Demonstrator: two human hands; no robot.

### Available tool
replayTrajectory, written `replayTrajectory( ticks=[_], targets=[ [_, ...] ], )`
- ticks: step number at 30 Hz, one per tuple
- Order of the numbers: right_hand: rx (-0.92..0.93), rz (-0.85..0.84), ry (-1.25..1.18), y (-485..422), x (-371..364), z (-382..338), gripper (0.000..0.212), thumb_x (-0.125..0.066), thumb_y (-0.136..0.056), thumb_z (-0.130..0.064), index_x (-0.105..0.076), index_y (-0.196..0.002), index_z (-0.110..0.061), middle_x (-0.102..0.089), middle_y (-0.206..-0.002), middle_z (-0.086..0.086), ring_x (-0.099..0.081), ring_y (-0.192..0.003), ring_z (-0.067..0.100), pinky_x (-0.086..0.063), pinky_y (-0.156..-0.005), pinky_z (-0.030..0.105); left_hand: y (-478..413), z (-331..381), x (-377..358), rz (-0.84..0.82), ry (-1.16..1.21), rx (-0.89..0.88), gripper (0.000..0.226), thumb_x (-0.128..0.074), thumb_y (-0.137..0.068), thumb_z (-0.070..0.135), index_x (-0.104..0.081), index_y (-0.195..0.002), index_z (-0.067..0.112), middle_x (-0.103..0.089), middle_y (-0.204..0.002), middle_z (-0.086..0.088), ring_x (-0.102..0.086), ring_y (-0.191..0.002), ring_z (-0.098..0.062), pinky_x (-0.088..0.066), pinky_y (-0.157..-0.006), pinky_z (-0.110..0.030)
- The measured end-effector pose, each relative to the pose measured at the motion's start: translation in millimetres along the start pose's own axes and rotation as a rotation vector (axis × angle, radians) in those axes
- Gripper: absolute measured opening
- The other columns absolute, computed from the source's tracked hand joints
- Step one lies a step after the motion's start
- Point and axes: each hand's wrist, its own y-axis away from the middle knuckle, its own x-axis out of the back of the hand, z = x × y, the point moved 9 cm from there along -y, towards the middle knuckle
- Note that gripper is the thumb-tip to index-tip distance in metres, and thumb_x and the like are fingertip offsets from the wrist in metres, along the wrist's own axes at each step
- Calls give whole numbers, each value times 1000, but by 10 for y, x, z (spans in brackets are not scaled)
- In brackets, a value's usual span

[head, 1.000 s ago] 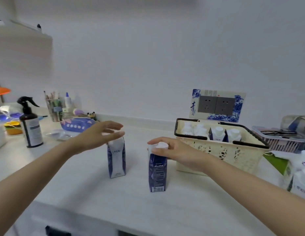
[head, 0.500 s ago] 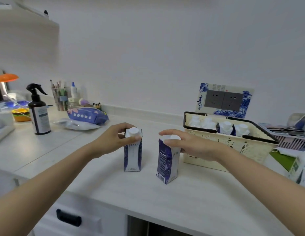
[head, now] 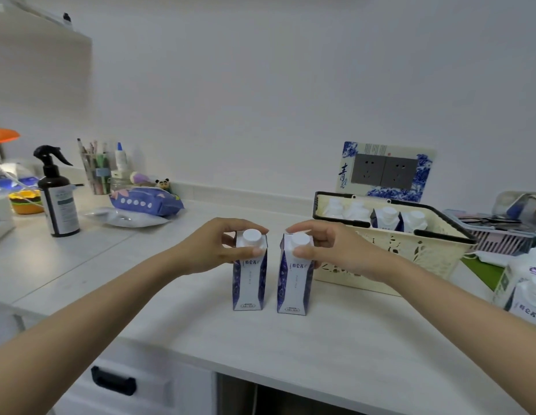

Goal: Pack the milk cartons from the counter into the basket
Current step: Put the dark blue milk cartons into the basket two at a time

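Note:
Two blue-and-white milk cartons with white caps stand upright side by side on the white counter. My left hand (head: 214, 246) grips the top of the left carton (head: 249, 281). My right hand (head: 329, 247) grips the top of the right carton (head: 294, 284). Just right of them sits the cream basket (head: 410, 253) with black rim and handles, holding several more cartons (head: 385, 219) along its back. More cartons (head: 527, 298) stand at the far right edge.
A dark spray bottle (head: 57, 194), a pen holder (head: 96, 172) and a purple packet (head: 145, 202) sit at the back left. A wall socket panel (head: 384, 172) is behind the basket. A drawer with a black handle (head: 113, 381) lies below the counter edge.
Both hands have closed on the carton tops. The two cartons now stand upright and closer together; the right one was tilted before. The view has shifted down and nearer.

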Motion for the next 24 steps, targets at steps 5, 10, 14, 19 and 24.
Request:
replayTrajectory(
  ticks=[5, 10, 14, 19, 24],
  targets=[
    [25, 98, -110, 21, 19, 17, 13, -77, -80, -19, -73, -92, -22, -72, -86, -4, -64, -75, 6, -50, -61, 18, -57, 83, -138, 63, 32, -90, 18, -70, -85, 23, -74, -101, 29, -73, -104, 17, -66, -93, -5, -54, -75, -23],
    [-16, 179, -175, 115, 179, 33, 17, -76, -79, -27, -76, -95, -23, -75, -84, -4, -65, -73, 6, -49, -61, 19, -175, 287, -225, 60, 87, -134, 16, -66, -85, 31, -76, -95, 23, -76, -95, 10, -68, -84, -5, -55, -71, -20],
    [51, 235, -165, 206, 673, -362, 45, -75, -61, -49, -75, -101, -28, -78, -91, -6, -69, -79, 5, -55, -67, 21, -470, 874, -84, 97, 170, -241, 19, -63, -75, 46, -76, -85, 37, -77, -85, 16, -68, -78, 2, -51, -66, -13],
    [113, 389, -113, 284, 1577, -792, 53, -75, -58, -49, -75, -103, -22, -78, -97, 2, -72, -92, 21, -59, -75, 33, -1132, 1631, -54, 107, 138, -372, 22, -59, -86, 44, -76, -89, 30, -74, -78, 23, -65, -69, 6, -46, -57, -10],
    [111, 483, -25, 361, 2353, -851, 49, -73, -62, -43, -74, -105, -20, -76, -96, -1, -69, -87, 11, -53, -72, 25, -1827, 1968, -330, 70, 174, -409, 20, -62, -87, 40, -77, -91, 26, -77, -84, 7, -67, -74, -7, -55, -64, -26]
  ],
)
